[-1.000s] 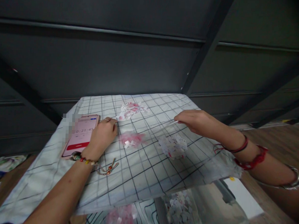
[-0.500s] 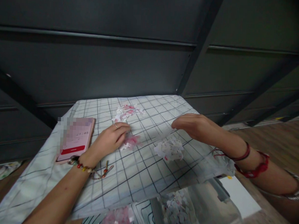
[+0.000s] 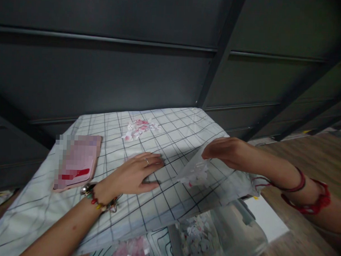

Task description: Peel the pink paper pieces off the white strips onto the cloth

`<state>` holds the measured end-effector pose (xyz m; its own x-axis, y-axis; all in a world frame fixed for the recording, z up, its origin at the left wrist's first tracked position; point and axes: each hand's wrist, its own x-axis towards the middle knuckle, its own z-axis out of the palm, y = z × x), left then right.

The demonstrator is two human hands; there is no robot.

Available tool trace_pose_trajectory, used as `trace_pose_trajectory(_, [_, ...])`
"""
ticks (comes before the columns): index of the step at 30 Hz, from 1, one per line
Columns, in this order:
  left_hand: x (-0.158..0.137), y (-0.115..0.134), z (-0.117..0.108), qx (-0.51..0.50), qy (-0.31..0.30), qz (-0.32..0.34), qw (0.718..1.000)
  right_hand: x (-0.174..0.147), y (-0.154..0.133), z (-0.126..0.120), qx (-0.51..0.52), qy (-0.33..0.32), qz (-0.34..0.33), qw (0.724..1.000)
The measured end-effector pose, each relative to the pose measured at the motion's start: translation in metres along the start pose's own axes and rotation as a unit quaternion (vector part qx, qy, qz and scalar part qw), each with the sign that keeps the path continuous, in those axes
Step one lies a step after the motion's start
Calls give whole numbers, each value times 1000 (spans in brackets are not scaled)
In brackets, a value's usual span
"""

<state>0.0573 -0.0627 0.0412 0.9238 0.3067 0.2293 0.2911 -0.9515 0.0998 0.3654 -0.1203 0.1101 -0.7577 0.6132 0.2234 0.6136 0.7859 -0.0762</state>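
Observation:
My left hand (image 3: 138,173) lies palm down on the checked tablecloth, its thumb apart from the fingers. Whatever lies under the palm is hidden. At the right, my right hand (image 3: 222,150) pinches the top of a translucent plastic sheet or bag (image 3: 193,162), which hangs tilted down to the cloth; which of the two I cannot tell. A small heap of white paper cutouts (image 3: 198,179) with a few red marks shows beside and partly behind the plastic. Farther back sits a pile of white and pink paper cutouts (image 3: 141,127).
A pink-edged phone (image 3: 81,162) lies on the left of the checked cloth (image 3: 176,124). By the near edge are a clear plastic box (image 3: 239,229), cutouts (image 3: 199,233) and a pink packet (image 3: 131,248). A dark panelled wall (image 3: 105,77) stands behind.
My left hand has slid right and flattened over the spot near the pink pieces, which no longer show. The plastic in my right hand now stands steeper, in front of the near heap.

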Motion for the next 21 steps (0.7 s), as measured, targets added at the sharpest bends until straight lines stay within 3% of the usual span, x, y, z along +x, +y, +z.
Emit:
trace_pose_trajectory(6, [2,4,1,6,-20,28,999,-6,5,1,-89,53,37,994])
trace_pose_trajectory(10, [1,4,4,-3,-19,26,999,-11,4,6,-133,28,88,987])
trace_pose_trajectory(21, [3,5,3,-10,-46,8,999,-15,-36,0,-159,21,72,984])
